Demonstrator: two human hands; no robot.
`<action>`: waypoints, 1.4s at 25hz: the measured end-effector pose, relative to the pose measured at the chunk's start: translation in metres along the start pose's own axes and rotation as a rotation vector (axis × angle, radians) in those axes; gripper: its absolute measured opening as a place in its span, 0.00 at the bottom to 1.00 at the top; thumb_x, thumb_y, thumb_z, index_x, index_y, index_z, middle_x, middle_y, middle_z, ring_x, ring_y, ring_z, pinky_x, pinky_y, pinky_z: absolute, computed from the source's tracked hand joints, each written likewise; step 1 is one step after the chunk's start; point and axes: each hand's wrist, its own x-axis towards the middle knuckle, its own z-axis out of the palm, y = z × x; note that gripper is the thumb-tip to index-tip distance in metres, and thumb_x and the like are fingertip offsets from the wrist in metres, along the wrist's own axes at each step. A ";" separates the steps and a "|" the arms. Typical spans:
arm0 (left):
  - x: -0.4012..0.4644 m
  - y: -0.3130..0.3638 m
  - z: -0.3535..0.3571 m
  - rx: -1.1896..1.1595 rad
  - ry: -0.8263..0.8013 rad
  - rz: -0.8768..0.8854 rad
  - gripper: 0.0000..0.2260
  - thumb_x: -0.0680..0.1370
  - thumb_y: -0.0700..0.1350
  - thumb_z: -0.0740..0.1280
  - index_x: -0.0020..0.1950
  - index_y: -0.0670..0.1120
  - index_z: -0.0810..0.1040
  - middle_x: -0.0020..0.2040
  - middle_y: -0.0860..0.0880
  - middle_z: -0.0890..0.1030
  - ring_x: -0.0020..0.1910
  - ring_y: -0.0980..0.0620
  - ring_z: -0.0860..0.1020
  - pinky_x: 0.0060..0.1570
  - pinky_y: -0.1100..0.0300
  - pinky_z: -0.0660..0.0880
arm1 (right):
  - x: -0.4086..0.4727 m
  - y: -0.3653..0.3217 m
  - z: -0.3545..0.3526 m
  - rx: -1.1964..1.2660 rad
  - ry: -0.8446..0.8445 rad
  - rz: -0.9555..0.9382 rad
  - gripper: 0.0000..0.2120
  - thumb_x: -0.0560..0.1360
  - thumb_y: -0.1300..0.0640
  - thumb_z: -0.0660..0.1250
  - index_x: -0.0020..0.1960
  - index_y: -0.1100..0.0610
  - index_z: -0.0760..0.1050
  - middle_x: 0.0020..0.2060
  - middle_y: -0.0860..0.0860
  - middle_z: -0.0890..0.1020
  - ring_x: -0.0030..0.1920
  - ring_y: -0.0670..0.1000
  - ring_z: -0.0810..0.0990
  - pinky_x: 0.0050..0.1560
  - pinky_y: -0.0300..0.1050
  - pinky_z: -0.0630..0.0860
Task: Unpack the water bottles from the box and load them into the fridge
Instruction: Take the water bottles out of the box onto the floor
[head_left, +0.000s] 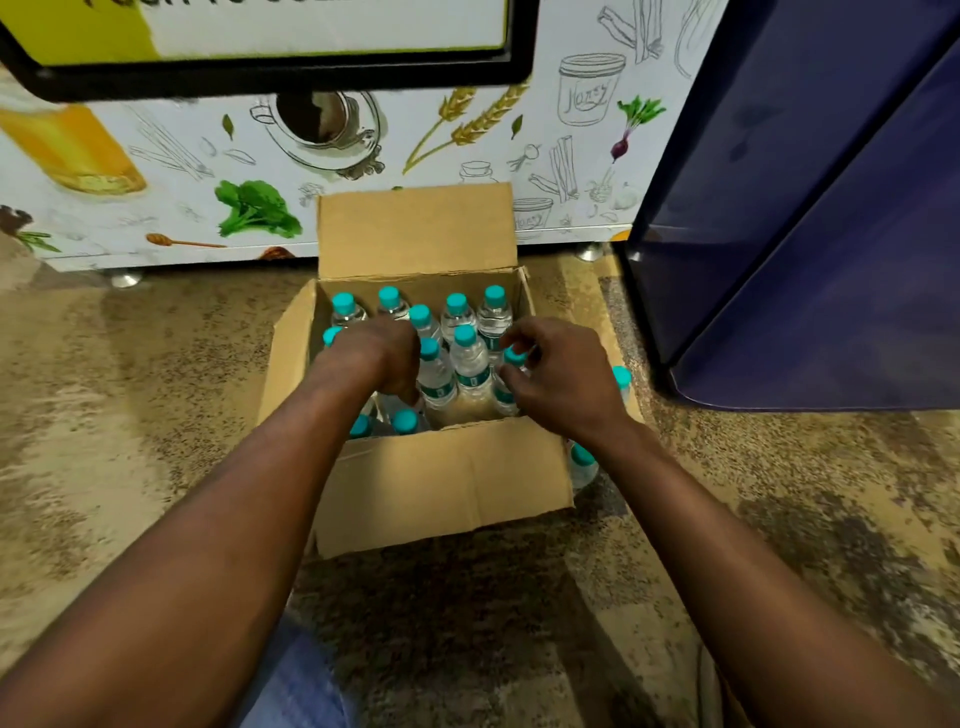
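Fridge: dark blue, stood right of the box, on the right hand's side.
Box: open on the floor, directly ahead of both hands, flaps out.
Water bottles: upright in the box, long axes vertical, teal caps up; two more stood outside its right wall.
Left hand: reached down among the left bottles, fingers curled; what it gripped was hidden.
Right hand: nearer the fridge, fingers pinched at one cap by the right wall.
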 end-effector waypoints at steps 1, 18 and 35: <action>-0.002 0.000 0.003 0.003 0.001 -0.002 0.24 0.70 0.51 0.79 0.63 0.49 0.79 0.62 0.47 0.79 0.60 0.46 0.77 0.59 0.50 0.77 | 0.010 0.000 0.010 -0.110 -0.039 0.021 0.17 0.73 0.53 0.73 0.61 0.51 0.79 0.54 0.51 0.82 0.52 0.50 0.80 0.49 0.45 0.77; 0.014 0.043 0.023 -0.076 0.353 0.287 0.24 0.79 0.47 0.68 0.75 0.52 0.69 0.70 0.45 0.72 0.69 0.44 0.70 0.63 0.46 0.73 | 0.033 0.015 -0.011 -0.138 0.028 0.077 0.10 0.76 0.51 0.72 0.55 0.53 0.80 0.50 0.52 0.80 0.48 0.51 0.76 0.48 0.46 0.73; 0.029 0.061 0.025 -0.187 0.354 0.198 0.23 0.74 0.38 0.73 0.68 0.48 0.75 0.65 0.44 0.77 0.64 0.45 0.75 0.63 0.49 0.75 | 0.082 0.090 -0.021 -0.172 0.053 0.234 0.12 0.78 0.56 0.69 0.61 0.56 0.77 0.59 0.57 0.76 0.58 0.58 0.76 0.55 0.48 0.74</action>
